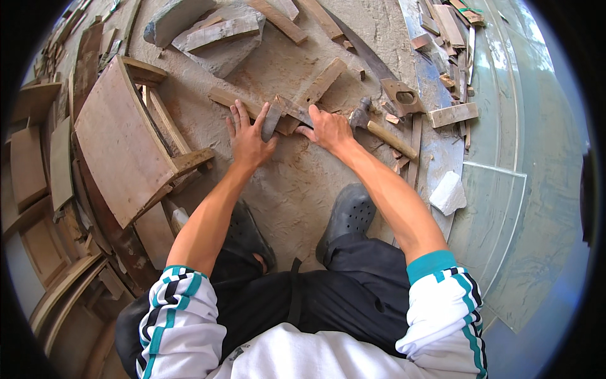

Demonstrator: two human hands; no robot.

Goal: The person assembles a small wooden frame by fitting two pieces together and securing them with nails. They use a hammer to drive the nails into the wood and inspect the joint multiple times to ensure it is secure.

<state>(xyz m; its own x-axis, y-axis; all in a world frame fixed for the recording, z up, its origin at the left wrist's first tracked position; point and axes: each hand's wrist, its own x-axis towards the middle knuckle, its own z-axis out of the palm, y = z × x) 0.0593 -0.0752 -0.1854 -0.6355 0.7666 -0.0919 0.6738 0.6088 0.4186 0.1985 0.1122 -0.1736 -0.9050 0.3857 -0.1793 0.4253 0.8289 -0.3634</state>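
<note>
Both hands press on crossed brown wooden strips [278, 108] lying on the dusty concrete floor [297, 183]: left hand [248, 140] with fingers spread flat, thumb against a grey metal blade [273, 119]; right hand [328, 129] with fingers curled over the joint. Risk: the blade could slip toward the left thumb; a wooden-handled hammer [379, 129] lies just beside the right wrist and could be knocked.

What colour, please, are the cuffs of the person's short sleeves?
Teal cuffs, clearest in the head view.
</note>
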